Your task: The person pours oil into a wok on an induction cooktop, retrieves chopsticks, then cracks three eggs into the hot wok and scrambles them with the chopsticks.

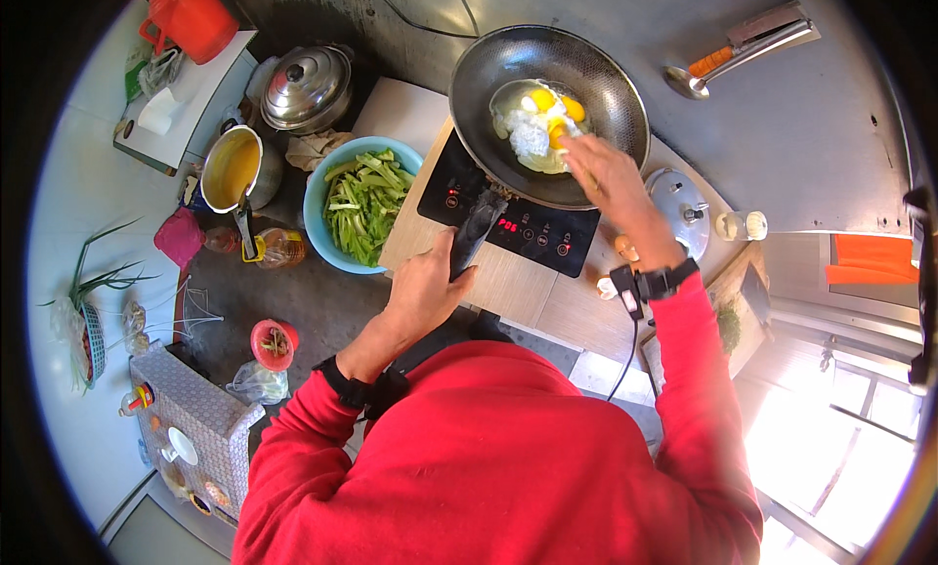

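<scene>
My left hand (430, 287) is closed around the black handle of a wok (616, 96), which sits tilted on an induction cooktop (547, 238) with lit red digits. Several cracked eggs (539, 125) lie in the wok, yolks whole and whites partly turned white. Over the wok's near right rim is my right hand (616, 179), fingertips drawn together just above the eggs. Slight blur hides what, if anything, those fingers hold. Eggshells (608, 288) rest on the counter below my right wrist.
A blue basin (315, 218) of cut green vegetables stands left of the cooktop. Beyond it are a pot of yellowish liquid (233, 169) and a lidded steel pot (308, 86). A metal lid (676, 209) and a small jar (752, 225) sit at right; a ladle (689, 82) lies upper right.
</scene>
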### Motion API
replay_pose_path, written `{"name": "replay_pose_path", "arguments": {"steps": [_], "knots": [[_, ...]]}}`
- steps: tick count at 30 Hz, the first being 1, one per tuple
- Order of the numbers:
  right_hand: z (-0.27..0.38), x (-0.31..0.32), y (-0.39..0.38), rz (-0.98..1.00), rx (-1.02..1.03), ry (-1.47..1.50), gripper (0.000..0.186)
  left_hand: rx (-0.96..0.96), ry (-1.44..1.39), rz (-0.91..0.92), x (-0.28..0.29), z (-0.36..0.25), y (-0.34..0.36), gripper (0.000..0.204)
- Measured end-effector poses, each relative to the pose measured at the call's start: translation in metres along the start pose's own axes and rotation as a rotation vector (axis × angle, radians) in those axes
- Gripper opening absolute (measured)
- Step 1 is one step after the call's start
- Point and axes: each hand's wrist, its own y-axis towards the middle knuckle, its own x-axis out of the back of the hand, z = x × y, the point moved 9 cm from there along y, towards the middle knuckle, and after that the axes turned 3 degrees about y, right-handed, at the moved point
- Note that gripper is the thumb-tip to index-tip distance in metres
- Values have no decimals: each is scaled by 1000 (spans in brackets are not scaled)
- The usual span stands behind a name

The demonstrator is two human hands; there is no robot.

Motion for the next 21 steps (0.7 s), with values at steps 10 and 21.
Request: {"name": "replay_pose_path", "arguments": {"steps": [10, 21], "knots": [[-15, -18, 12, 65, -49, 31, 28, 2, -38, 35, 0, 0, -1, 54], [-21, -19, 17, -5, -132, -49, 27, -14, -52, 20, 1, -1, 0, 54]]}}
